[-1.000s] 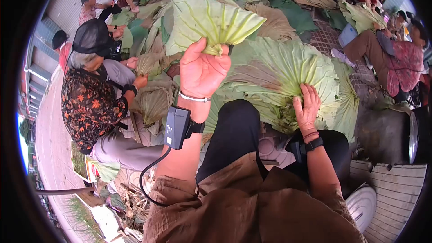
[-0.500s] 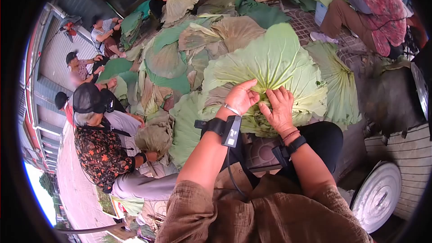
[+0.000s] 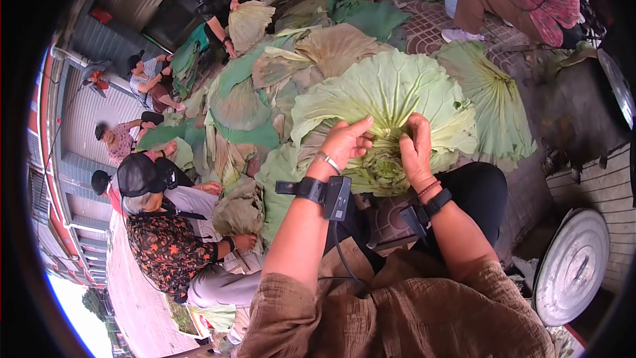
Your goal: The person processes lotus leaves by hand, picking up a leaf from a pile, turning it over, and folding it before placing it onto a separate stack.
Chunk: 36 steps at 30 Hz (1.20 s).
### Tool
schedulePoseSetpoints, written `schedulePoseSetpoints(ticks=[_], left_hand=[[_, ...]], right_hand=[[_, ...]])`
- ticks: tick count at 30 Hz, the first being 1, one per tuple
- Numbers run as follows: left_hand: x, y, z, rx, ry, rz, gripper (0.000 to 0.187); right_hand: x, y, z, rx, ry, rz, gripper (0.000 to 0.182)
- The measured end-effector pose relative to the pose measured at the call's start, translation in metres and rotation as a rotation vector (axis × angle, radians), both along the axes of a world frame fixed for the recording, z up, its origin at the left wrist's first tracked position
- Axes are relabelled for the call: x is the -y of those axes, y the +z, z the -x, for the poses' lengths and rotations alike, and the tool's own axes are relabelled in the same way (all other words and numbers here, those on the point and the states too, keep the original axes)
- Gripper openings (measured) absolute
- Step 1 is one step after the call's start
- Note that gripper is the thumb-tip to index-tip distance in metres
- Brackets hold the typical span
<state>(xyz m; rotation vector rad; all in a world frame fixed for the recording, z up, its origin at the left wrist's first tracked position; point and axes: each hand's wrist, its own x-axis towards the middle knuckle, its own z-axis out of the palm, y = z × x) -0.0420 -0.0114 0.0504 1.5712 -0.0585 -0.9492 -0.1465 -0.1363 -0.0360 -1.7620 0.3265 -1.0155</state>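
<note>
A big pale green leaf with raised veins lies fanned out over my lap, with more leaves beneath it. My left hand is at the left of its gathered centre, thumb and fingers closed on the leaf's folds. On the right side of that centre, my right hand has its fingers bent round the leaf edge, pinching it. Crumpled greenish folds show between and below both hands. Each wrist wears a black strapped device.
Overlapping green and brown leaves cover the ground ahead. A co-worker in a cap and floral shirt sits at the left; others sit farther off. Another large leaf lies right. A round metal lid leans at the lower right.
The leaf's upper edge has folded lower and its outline is rounder. My right hand has turned from lying flat-fingered to a more upright grip. The view has shifted slightly.
</note>
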Motion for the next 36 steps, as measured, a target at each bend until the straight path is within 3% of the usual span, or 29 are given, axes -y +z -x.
schedulePoseSetpoints(ticks=[2, 4, 6, 8, 12, 14, 20, 21, 26, 28, 29, 31, 32, 34, 35, 36], left_hand=[[0.001, 0.001, 0.0, 0.07, -0.013, -0.061, 0.032], [0.005, -0.001, -0.001, 0.223, -0.111, -0.216, 0.038], [0.01, -0.012, -0.001, 0.335, -0.118, -0.27, 0.045], [0.015, -0.023, -0.005, 0.762, -0.25, -0.51, 0.062], [0.016, -0.035, -0.004, 1.04, -0.369, -0.629, 0.059], [0.011, -0.03, 0.0, 1.032, -0.318, -0.577, 0.057], [-0.033, -0.01, 0.008, 0.344, -0.268, -0.026, 0.038], [-0.048, -0.014, 0.007, 0.392, -0.244, -0.047, 0.031], [-0.163, -0.051, -0.01, 0.279, 0.254, -0.015, 0.022], [-0.217, -0.087, -0.014, 0.229, 0.539, -0.214, 0.017], [-0.237, -0.099, -0.011, 0.219, 0.563, -0.22, 0.017], [-0.277, -0.128, 0.006, -0.068, 0.914, -0.178, 0.011], [-0.305, -0.162, 0.015, -0.082, 0.937, -0.18, 0.011], [-0.354, -0.238, 0.037, 0.985, -0.215, -0.914, 0.011], [-0.359, -0.251, 0.049, 0.961, -0.199, -0.914, 0.011], [-0.357, -0.268, 0.061, 0.849, -0.268, -0.756, 0.009]], right_hand=[[0.0, 0.009, -0.001, 0.133, 0.002, -0.404, 0.038], [0.005, 0.021, 0.004, 0.11, -0.068, -0.334, 0.036], [0.011, 0.031, 0.009, -0.032, -0.201, 0.385, 0.031], [0.008, 0.034, 0.006, -0.028, -0.106, 0.401, 0.032], [0.002, 0.031, 0.0, -0.116, 0.078, 0.488, 0.043], [0.003, 0.026, -0.002, -0.317, 0.203, 0.442, 0.048], [-0.001, 0.018, -0.003, -0.333, 0.161, 0.545, 0.05], [-0.002, 0.018, -0.002, -0.345, 0.142, 0.589, 0.05], [-0.004, 0.016, -0.001, -0.365, 0.165, 0.615, 0.049], [-0.005, 0.015, -0.001, -0.371, 0.19, 0.625, 0.051], [-0.004, 0.014, -0.001, -0.373, 0.184, 0.639, 0.053], [-0.006, 0.013, -0.002, -0.377, 0.195, 0.666, 0.054], [-0.007, 0.012, -0.001, -0.38, 0.18, 0.69, 0.056], [-0.008, 0.01, -0.001, -0.394, 0.208, 0.71, 0.058], [-0.008, 0.008, 0.0, -0.396, 0.202, 0.7, 0.058], [-0.008, 0.008, 0.0, -0.395, 0.194, 0.692, 0.057]])
